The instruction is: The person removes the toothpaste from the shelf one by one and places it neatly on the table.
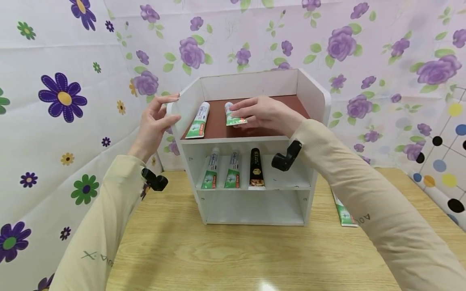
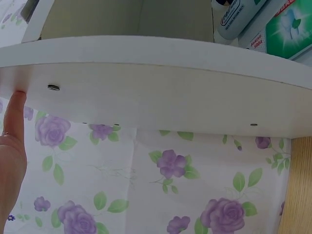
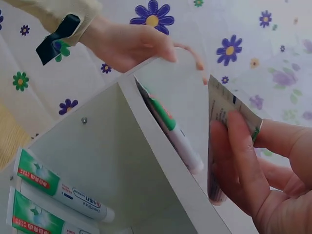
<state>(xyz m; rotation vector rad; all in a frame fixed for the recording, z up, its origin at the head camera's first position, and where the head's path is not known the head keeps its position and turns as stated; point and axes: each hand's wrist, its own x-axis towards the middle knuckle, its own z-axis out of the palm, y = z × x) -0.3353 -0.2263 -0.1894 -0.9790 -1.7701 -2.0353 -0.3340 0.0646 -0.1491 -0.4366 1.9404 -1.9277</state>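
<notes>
White and green, the tube (image 1: pixel 231 117) is held over the red-brown deck (image 1: pixel 217 121) of the rack (image 1: pixel 251 140). Long axis, head view: 11 to 5 o'clock, cap at 11, flat crimped end at 5. In the right wrist view the flat end points to 12 o'clock and the cap to 6. Contact with the deck cannot be determined.

Right hand (image 1: pixel 263 113): reaches in from 3 o'clock, thumb and fingers pinching the tube. Left hand (image 1: pixel 151 121): at the rack's 10 o'clock, gripping the left wall (image 1: pixel 191 97), one finger pressed to its outer face.

Second tube (image 1: pixel 199 121): on the deck at 9 o'clock from the first, cap towards 1 o'clock, flat end at the front edge. Deck surface shows between the two. Walls bound the deck at 9, 12 and 3 o'clock; the front is open.

Middle shelf (image 1: pixel 284 178): two green-and-white tubes (image 1: pixel 233 169) and a black tube (image 1: pixel 256 169), side by side, caps towards 12 o'clock.

Another tube (image 1: pixel 345 216) lies on the table (image 1: pixel 218 250) at 4 o'clock, partly hidden by the right sleeve (image 1: pixel 349 182).

Finishes: rack smooth white, rounded front corners; table pale wood grain; backdrop (image 1: pixel 225 36) creased, flower-printed.
</notes>
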